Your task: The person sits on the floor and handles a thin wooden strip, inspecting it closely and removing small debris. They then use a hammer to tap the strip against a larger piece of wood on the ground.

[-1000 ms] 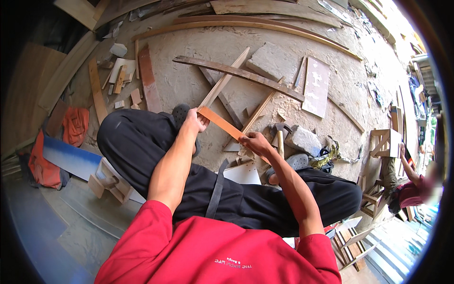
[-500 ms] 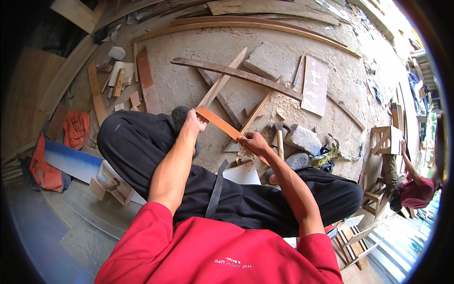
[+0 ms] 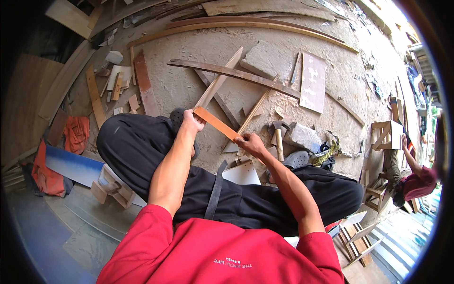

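An orange-brown wooden strip [image 3: 218,125] slants between my two hands, in front of my crossed legs. My left hand [image 3: 193,121] is closed round its upper left end. Right beside that hand, the near end of a long pale wooden stick [image 3: 219,81] meets the strip; I cannot tell whether the fingers grip it too. My right hand [image 3: 252,144] pinches the strip farther down, its fingers covering that end. A hammer [image 3: 279,142] with a dark head and pale handle lies right of my right hand. A dark wooden bar [image 3: 231,71] crosses over the pale stick.
A stone slab [image 3: 265,59] and a whitish board [image 3: 312,83] lie beyond. A rough concrete block [image 3: 303,137] is near the hammer. Left are wood offcuts and an orange bag [image 3: 76,132]. At far right, a person [image 3: 420,182] touches a small wooden frame [image 3: 388,135].
My right hand has shifted slightly left, and the strip's end that showed below it no longer stands out. Both hands keep hold. The person at right has moved a little.
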Tool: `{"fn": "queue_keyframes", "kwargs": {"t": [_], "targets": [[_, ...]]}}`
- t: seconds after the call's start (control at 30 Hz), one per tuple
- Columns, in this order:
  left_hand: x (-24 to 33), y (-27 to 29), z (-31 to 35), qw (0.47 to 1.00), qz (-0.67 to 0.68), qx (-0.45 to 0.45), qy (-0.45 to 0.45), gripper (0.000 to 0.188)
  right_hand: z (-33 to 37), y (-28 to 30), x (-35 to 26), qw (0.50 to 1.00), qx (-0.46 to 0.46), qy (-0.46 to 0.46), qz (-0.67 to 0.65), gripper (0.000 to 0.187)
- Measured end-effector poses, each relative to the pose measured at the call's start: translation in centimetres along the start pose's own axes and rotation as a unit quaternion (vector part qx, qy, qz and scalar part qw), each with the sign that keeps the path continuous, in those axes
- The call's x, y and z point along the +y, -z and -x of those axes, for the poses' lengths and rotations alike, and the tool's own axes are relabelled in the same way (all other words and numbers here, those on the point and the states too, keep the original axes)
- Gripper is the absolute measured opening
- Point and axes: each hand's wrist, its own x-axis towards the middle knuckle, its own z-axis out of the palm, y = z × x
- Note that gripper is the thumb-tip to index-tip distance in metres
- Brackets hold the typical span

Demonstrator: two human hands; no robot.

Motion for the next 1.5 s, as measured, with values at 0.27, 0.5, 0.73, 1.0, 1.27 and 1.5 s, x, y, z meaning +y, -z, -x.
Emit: {"fn": "queue_keyframes", "kwargs": {"t": [0.27, 0.5, 0.73, 1.0, 1.27, 1.5], "targets": [[-0.4, -0.1, -0.4, 1.0, -0.001, 0.008, 0.004, 0.046, -0.3, -0.2, 1.0, 1.0, 0.018, 0.014, 0.008, 0.055], [-0.5, 0.4, -0.6, 1.0, -0.024, 0.005, -0.017, 0.047, -0.1, -0.1, 0.2, 1.0, 0.024, 0.004, 0.018, 0.055], [-0.4, 0.5, 0.1, 0.999, -0.045, 0.004, -0.015, 0.044, 0.1, 0.0, -0.2, 0.999, 0.017, 0.001, 0.028, 0.055], [-0.3, 0.6, 0.3, 0.999, -0.052, -0.006, -0.013, 0.039, -0.2, -0.3, 0.3, 0.999, 0.023, -0.008, 0.031, 0.053], [-0.3, 0.4, 1.2, 0.996, -0.082, -0.007, -0.021, 0.046, 0.0, -0.3, 0.0, 0.999, 0.032, -0.017, 0.032, 0.052], [0.0, -0.4, 3.0, 0.994, -0.108, 0.029, -0.01, 0.057, -0.1, -0.4, 0.1, 0.999, 0.035, -0.02, 0.035, 0.052]]}}
